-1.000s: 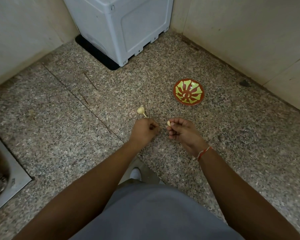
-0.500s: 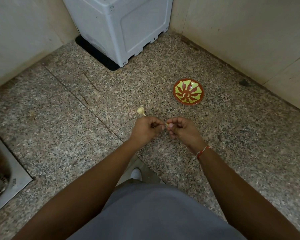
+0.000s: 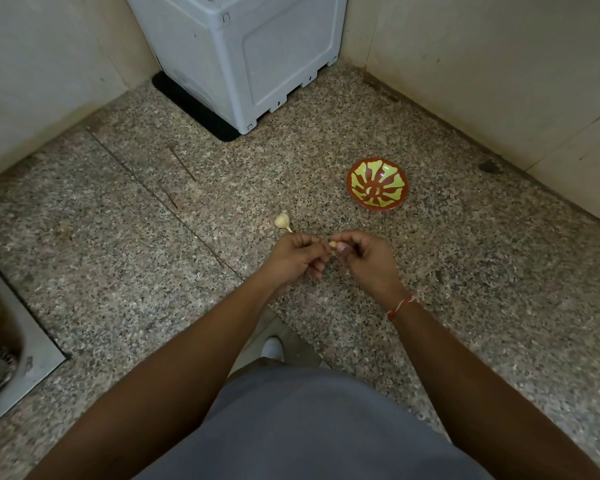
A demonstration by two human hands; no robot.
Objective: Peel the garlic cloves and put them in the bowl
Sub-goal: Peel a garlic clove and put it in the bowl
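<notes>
- The person stands at a speckled stone worktop [image 3: 430,306] and looks down at both hands.
- The left hand [image 3: 293,259] and the right hand [image 3: 368,259] meet just in front of the person, close together.
- A small pale garlic clove [image 3: 333,244] sits between the two hands, near side of the bowl and to its left.
- The right hand's fingers [image 3: 343,250] are curled and pinch the clove.
- The left hand's fingers are curled too, and their tips touch the clove from the other side.
- The clove is too small to tell how much skin is on it.
- The bowl [image 3: 378,183] is red with green shapes inside. It stands on the worktop past the right hand, well apart from it.
- Nothing shows inside the bowl but its pattern.
- A garlic bulb [image 3: 282,221] with a thin stalk lies on the worktop to the left of the bowl, just past the left hand.
- A red and white thread [image 3: 400,306] is tied around the right wrist.
- A big grey plastic box [image 3: 250,53] stands in the corner, far behind the bowl and to its left.
- A metal sink [image 3: 11,368] is sunk in the worktop, far to the left of the bowl.
- A white shoe [image 3: 272,348] peeks out below the arms.
</notes>
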